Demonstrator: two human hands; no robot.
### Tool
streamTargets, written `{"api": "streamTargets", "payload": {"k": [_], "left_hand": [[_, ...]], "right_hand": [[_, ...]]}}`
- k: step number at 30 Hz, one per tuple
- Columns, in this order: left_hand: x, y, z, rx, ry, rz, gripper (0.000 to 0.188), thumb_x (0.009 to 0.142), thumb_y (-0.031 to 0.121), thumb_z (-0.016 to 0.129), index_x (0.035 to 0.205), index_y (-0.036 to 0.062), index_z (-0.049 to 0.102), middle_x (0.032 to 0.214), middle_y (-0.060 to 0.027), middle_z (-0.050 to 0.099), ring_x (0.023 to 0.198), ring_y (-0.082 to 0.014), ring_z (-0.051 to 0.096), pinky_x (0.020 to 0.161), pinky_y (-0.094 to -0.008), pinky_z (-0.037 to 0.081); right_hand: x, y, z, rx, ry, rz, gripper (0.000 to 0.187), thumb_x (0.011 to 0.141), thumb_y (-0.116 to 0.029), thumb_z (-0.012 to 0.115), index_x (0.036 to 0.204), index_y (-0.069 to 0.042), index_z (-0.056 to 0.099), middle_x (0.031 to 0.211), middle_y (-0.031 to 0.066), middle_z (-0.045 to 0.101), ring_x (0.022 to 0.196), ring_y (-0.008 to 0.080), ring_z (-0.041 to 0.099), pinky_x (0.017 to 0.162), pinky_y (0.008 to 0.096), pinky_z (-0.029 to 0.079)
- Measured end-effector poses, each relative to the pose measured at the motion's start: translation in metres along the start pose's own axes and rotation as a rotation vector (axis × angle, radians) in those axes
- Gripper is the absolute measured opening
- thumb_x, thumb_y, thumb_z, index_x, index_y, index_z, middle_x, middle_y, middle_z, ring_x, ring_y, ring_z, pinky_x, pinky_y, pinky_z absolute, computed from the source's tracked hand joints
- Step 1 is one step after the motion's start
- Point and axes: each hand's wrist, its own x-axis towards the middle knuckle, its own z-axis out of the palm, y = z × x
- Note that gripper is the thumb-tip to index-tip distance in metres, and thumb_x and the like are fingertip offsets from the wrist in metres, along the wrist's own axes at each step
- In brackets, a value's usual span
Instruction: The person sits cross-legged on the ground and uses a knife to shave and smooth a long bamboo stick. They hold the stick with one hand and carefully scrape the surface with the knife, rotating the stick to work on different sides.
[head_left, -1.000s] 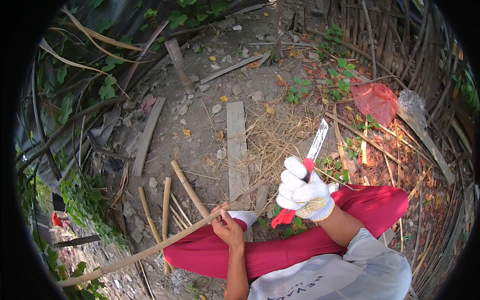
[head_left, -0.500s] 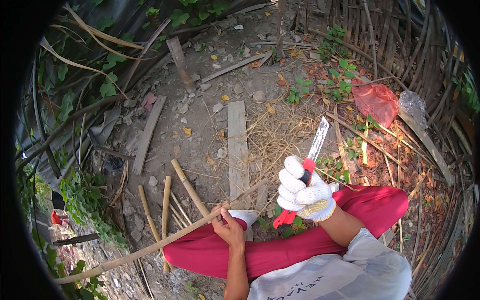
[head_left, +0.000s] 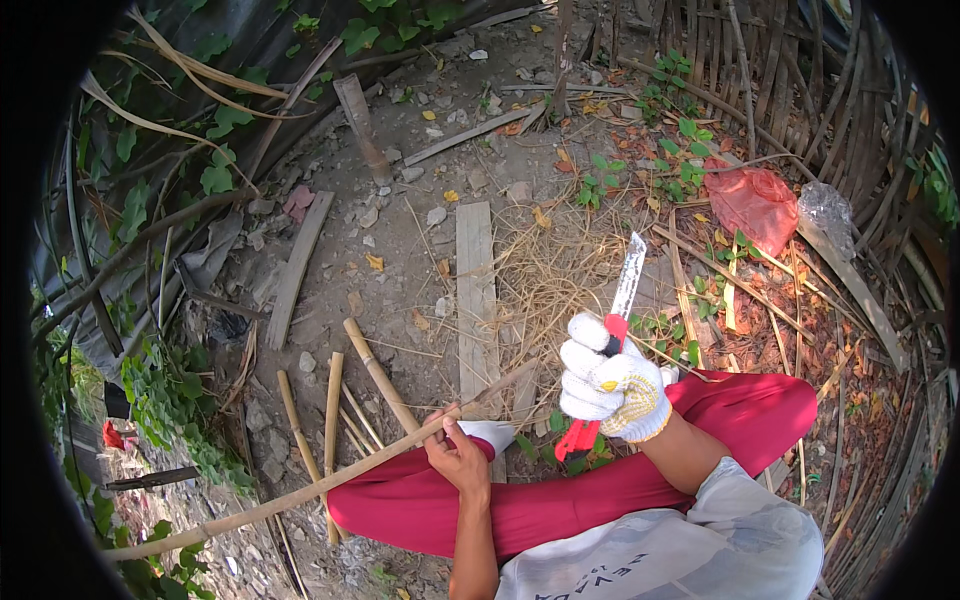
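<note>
My bare left hand [head_left: 458, 455] is wrapped round a long, thin wooden stick [head_left: 290, 502]. The stick slants from the lower left up to a narrow, pale end right of the hand. In a white knitted glove, my right hand [head_left: 612, 385] is closed on the red and black handle of a long knife [head_left: 628, 278]. Its scuffed whitish blade points up and away from me, apart from the stick. Beyond my left hand a thicker bamboo pole [head_left: 378, 372] slopes toward my leg, with shorter bamboo pieces [head_left: 333, 410] beside it.
A weathered plank [head_left: 476, 300] lies on the dirt ahead, with dry straw [head_left: 560, 262] to its right. A red plastic bag [head_left: 755, 205] sits at the far right before a slatted fence [head_left: 790, 90]. Leafy vines [head_left: 175, 400] crowd the left side. My crossed legs [head_left: 560, 500] are below.
My right hand has turned slightly, and the knife's blade has swung left and stands a little more upright. My left hand and the stick have hardly moved.
</note>
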Motion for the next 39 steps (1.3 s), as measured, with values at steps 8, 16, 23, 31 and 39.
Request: {"api": "streamTargets", "payload": {"k": [8, 16, 23, 31, 39], "left_hand": [[-0.001, -0.003, -0.001, -0.016, 0.011, -0.022, 0.024, 0.106, 0.01, 0.052, 0.122, -0.0079, 0.051, 0.113, -0.0229, 0.069, 0.106, -0.0255, 0.067, 0.098, -0.037, 0.052], [0.004, 0.011, -0.006, 0.05, 0.019, 0.036, 0.022, 0.105, 0.007, 0.051, 0.121, -0.0083, 0.052, 0.11, -0.0228, 0.069, 0.103, -0.0256, 0.067, 0.095, -0.037, 0.053], [0.017, 0.049, -0.033, 0.147, 0.007, 0.081, 0.018, 0.104, 0.005, 0.05, 0.116, -0.0062, 0.055, 0.107, -0.0185, 0.069, 0.096, -0.0217, 0.067, 0.09, -0.0339, 0.054], [0.028, 0.099, -0.068, 0.292, -0.001, 0.142, 0.017, 0.105, 0.007, 0.048, 0.117, -0.0037, 0.056, 0.102, -0.0139, 0.069, 0.094, -0.0176, 0.066, 0.084, -0.0309, 0.053], [0.039, 0.141, -0.087, 0.366, 0.037, 0.26, 0.018, 0.107, 0.013, 0.047, 0.113, -0.002, 0.056, 0.096, -0.012, 0.066, 0.089, -0.0172, 0.064, 0.08, -0.0306, 0.053]], "right_hand": [[0.001, 0.001, -0.004, -0.067, -0.02, 0.001, 0.021, 0.1, -0.007, 0.058, 0.095, -0.016, 0.04, 0.077, -0.0002, 0.046, 0.053, 0.011, 0.046, 0.051, 0.0288, 0.038], [0.003, -0.001, -0.016, -0.016, 0.004, -0.031, 0.018, 0.107, -0.021, 0.052, 0.092, -0.015, 0.042, 0.075, -0.0011, 0.046, 0.054, 0.009, 0.045, 0.051, 0.0274, 0.037], [0.008, -0.004, -0.008, -0.004, 0.085, 0.004, 0.018, 0.109, -0.027, 0.046, 0.103, -0.01, 0.051, 0.079, 0.0, 0.047, 0.051, 0.0077, 0.041, 0.048, 0.0258, 0.034], [0.008, -0.002, -0.012, 0.029, 0.034, 0.017, 0.023, 0.109, -0.029, 0.046, 0.109, -0.008, 0.054, 0.082, 0.002, 0.05, 0.053, 0.0085, 0.043, 0.049, 0.026, 0.036], [0.006, -0.002, -0.006, -0.003, 0.041, 0.011, 0.024, 0.109, -0.029, 0.045, 0.108, -0.007, 0.055, 0.083, 0.0033, 0.053, 0.054, 0.0091, 0.046, 0.05, 0.0264, 0.038]]}}
